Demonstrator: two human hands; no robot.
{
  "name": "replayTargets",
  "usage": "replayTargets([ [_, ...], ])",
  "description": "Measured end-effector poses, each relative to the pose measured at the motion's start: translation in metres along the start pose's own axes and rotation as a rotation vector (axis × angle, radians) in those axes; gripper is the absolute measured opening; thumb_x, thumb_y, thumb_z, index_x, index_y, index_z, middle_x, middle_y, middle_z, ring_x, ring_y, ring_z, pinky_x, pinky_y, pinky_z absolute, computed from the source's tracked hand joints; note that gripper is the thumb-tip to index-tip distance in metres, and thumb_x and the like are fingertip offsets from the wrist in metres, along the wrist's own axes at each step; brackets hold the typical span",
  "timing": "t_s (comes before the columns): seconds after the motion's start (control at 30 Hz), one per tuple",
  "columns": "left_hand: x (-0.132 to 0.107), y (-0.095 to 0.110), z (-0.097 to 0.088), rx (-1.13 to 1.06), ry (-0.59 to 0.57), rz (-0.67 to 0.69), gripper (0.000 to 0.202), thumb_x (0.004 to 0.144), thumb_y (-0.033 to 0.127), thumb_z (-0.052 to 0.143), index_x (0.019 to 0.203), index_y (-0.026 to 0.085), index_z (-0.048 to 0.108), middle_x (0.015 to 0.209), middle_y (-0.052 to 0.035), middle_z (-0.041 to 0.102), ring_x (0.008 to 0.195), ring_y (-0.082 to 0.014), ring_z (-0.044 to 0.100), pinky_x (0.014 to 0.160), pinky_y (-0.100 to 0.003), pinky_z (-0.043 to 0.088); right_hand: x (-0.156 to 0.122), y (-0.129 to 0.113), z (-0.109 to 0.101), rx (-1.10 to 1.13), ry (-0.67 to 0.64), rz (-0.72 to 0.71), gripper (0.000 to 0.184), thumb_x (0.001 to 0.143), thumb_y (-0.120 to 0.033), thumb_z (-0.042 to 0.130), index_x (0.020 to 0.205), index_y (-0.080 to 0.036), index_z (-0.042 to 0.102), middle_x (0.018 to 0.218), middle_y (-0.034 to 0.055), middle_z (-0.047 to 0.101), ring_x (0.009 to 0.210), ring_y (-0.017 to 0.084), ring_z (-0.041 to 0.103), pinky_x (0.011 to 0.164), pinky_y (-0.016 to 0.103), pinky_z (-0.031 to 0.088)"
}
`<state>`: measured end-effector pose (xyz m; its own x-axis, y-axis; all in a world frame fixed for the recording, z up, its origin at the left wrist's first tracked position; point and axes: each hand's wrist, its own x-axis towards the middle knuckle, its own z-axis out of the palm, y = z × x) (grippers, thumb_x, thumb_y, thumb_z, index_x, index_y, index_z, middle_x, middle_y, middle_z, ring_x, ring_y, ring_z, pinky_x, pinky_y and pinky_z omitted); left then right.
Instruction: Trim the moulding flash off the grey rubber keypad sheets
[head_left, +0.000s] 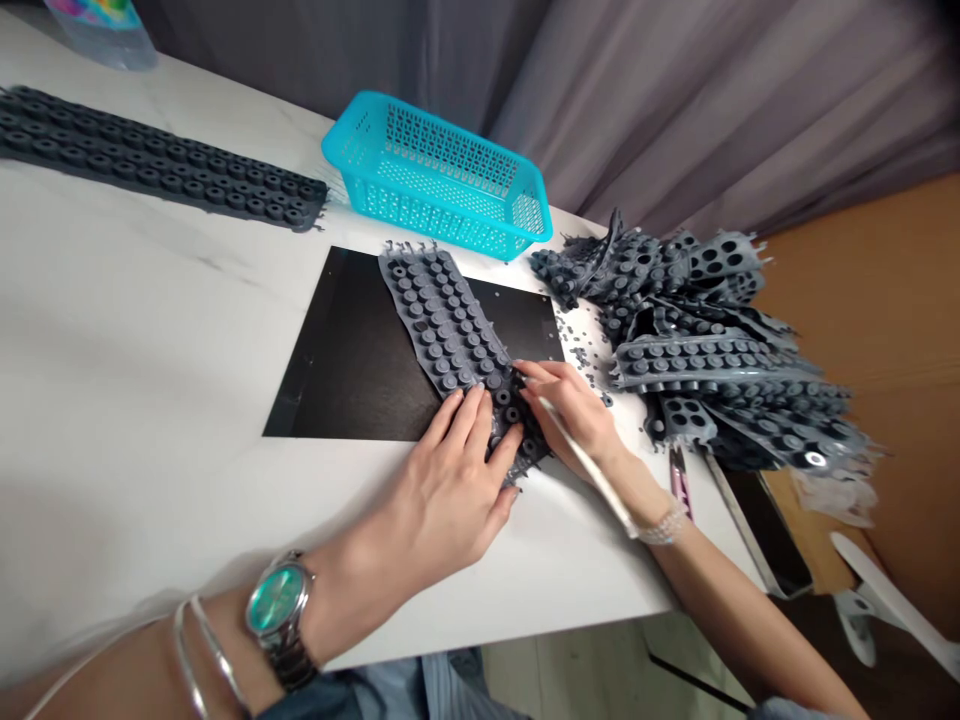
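A grey rubber sheet with rows of round studs (450,315) lies slanted across a black mat (352,350) on the white table. My left hand (450,480) rests with its fingers stretched over the near part of the sheet, pressing on it and holding nothing. In my right hand (574,415) is a slim white pen-like tool (589,468), pinched between the fingers. Its dark tip end is at the sheet's right edge, just beyond my left fingertips; what the tip touches is hidden. Some studs near the hands look like open rings.
A turquoise plastic basket (442,205) stands behind the mat. One long studded strip (165,160) lies at the back left. To the right are a heap of studded sheets (697,350), small dark bits (581,350) and a pink-handled tool (680,485). A bottle (105,35) stands far left.
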<state>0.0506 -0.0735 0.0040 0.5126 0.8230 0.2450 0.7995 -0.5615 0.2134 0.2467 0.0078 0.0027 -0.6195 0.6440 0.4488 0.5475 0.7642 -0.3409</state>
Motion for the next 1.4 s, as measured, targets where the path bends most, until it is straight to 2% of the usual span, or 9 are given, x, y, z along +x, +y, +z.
replayTargets([
  [0.13, 0.0, 0.0, 0.0, 0.0, -0.011, -0.001, 0.053, 0.095, 0.043, 0.047, 0.139, 0.014, 0.053, 0.144, -0.0244, 0.048, 0.138, -0.0376, 0.039, 0.114, -0.049, 0.03, -0.002, 0.009, 0.003, 0.212, 0.335, 0.425, 0.007, 0.096, -0.03, 0.053, 0.094, -0.023, 0.053, 0.108, 0.0071, 0.07, 0.092, 0.019, 0.07, 0.08, 0.036, 0.058],
  [0.27, 0.0, 0.0, 0.0, 0.008, -0.011, -0.001, 0.053, 0.094, 0.043, 0.047, 0.139, 0.015, 0.052, 0.144, -0.0222, 0.049, 0.138, -0.037, 0.039, 0.113, -0.049, 0.031, -0.005, 0.015, -0.007, 0.169, 0.331, 0.541, 0.014, 0.095, -0.035, 0.056, 0.092, -0.022, 0.056, 0.113, 0.0081, 0.069, 0.109, 0.023, 0.065, 0.091, 0.042, 0.053],
  [0.37, 0.0, 0.0, 0.001, 0.009, -0.009, 0.0, 0.054, 0.094, 0.044, 0.047, 0.139, 0.015, 0.052, 0.144, -0.022, 0.048, 0.139, -0.0371, 0.039, 0.113, -0.049, 0.031, -0.004, 0.011, -0.015, 0.043, 0.25, 0.46, 0.014, 0.095, -0.036, 0.056, 0.095, -0.022, 0.06, 0.119, 0.009, 0.067, 0.121, 0.025, 0.058, 0.1, 0.044, 0.046],
  [0.6, 0.0, -0.001, 0.001, 0.007, 0.017, -0.004, 0.053, 0.094, 0.044, 0.048, 0.137, 0.014, 0.054, 0.145, -0.0234, 0.048, 0.139, -0.0366, 0.038, 0.115, -0.048, 0.029, 0.001, -0.013, -0.022, -0.098, 0.13, 0.305, 0.049, 0.103, -0.046, 0.023, 0.107, -0.02, 0.064, 0.094, 0.008, 0.07, 0.089, 0.021, 0.068, 0.079, 0.036, 0.053],
  [0.83, 0.0, -0.002, -0.002, 0.02, 0.05, -0.012, 0.046, 0.09, 0.042, 0.054, 0.128, 0.016, 0.06, 0.141, -0.0214, 0.052, 0.137, -0.0376, 0.04, 0.115, -0.051, 0.03, 0.017, -0.02, -0.016, -0.052, 0.202, 0.343, 0.025, 0.097, -0.034, 0.052, 0.119, -0.023, 0.059, 0.102, 0.0039, 0.074, 0.08, 0.017, 0.072, 0.07, 0.029, 0.057],
  [0.97, 0.0, -0.003, -0.003, 0.037, 0.06, -0.013, 0.05, 0.091, 0.043, 0.051, 0.133, 0.016, 0.056, 0.141, -0.0201, 0.052, 0.136, -0.0369, 0.042, 0.115, -0.052, 0.03, 0.013, -0.022, -0.013, -0.044, 0.104, 0.056, 0.022, 0.093, -0.017, 0.057, 0.114, -0.02, 0.061, 0.105, 0.0059, 0.074, 0.088, 0.016, 0.072, 0.077, 0.028, 0.059],
  [1.07, 0.0, -0.002, -0.002, 0.081, 0.033, -0.022, 0.061, 0.093, 0.045, 0.046, 0.137, 0.003, 0.05, 0.143, -0.0247, 0.049, 0.136, -0.038, 0.042, 0.115, -0.052, 0.029, 0.005, -0.023, -0.011, -0.081, -0.035, -0.183, 0.026, 0.091, -0.01, 0.058, 0.116, -0.016, 0.059, 0.114, 0.0119, 0.07, 0.107, 0.023, 0.066, 0.089, 0.038, 0.058],
  [1.17, 0.001, -0.001, -0.002, 0.105, 0.015, -0.025, 0.065, 0.094, 0.045, 0.042, 0.136, -0.003, 0.05, 0.144, -0.0269, 0.046, 0.137, -0.0384, 0.04, 0.116, -0.052, 0.027, 0.001, -0.023, -0.01, -0.15, -0.101, -0.234, 0.028, 0.091, -0.01, 0.057, 0.119, -0.014, 0.058, 0.116, 0.0149, 0.069, 0.109, 0.026, 0.064, 0.085, 0.042, 0.058],
  [1.4, 0.001, -0.002, 0.0, 0.085, -0.003, -0.035, 0.064, 0.094, 0.046, 0.04, 0.137, 0.0, 0.051, 0.146, -0.0246, 0.045, 0.139, -0.036, 0.037, 0.116, -0.053, 0.024, 0.005, -0.028, -0.011, -0.202, -0.157, -0.233, 0.028, 0.093, -0.012, 0.054, 0.121, -0.013, 0.059, 0.119, 0.017, 0.068, 0.11, 0.027, 0.062, 0.084, 0.045, 0.058],
])
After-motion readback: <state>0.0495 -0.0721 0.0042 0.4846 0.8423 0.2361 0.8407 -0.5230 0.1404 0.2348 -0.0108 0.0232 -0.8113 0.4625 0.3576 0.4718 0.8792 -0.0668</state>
